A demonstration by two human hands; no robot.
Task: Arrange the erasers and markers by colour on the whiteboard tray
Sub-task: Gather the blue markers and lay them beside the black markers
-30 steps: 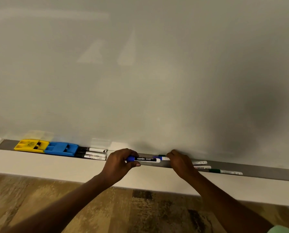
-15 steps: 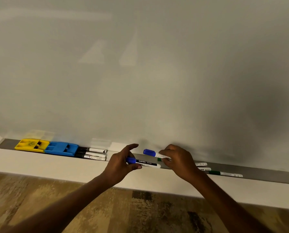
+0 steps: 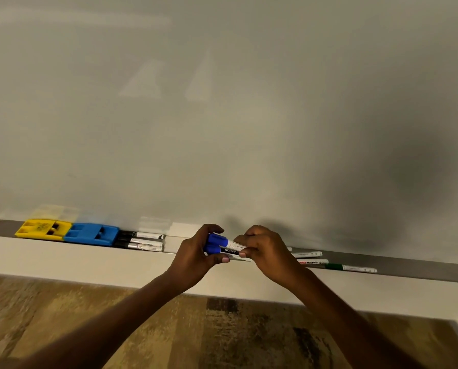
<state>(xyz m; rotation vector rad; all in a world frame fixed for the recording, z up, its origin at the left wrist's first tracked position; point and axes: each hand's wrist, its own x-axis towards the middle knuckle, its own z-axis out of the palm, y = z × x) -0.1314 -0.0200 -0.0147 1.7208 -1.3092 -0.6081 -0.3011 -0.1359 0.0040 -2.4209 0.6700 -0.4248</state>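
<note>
Two blue-capped markers (image 3: 218, 244) lie side by side between my hands, just above the grey whiteboard tray (image 3: 414, 267). My left hand (image 3: 196, 255) grips their capped ends, and my right hand (image 3: 266, 251) pinches their barrels. At the tray's left end sit a yellow eraser (image 3: 42, 229) and a blue eraser (image 3: 92, 233), followed by black markers (image 3: 140, 241). To the right of my right hand lie white-barrelled markers (image 3: 309, 258) and a green-capped marker (image 3: 351, 267).
The whiteboard (image 3: 222, 115) fills the view above the tray. A white ledge (image 3: 76, 262) runs below the tray, with a wood-patterned floor (image 3: 222, 331) beneath it.
My right hand lifted a second blue-capped marker from the tray and brought it left against the one in my left hand. Both hands now hold the pair together.
</note>
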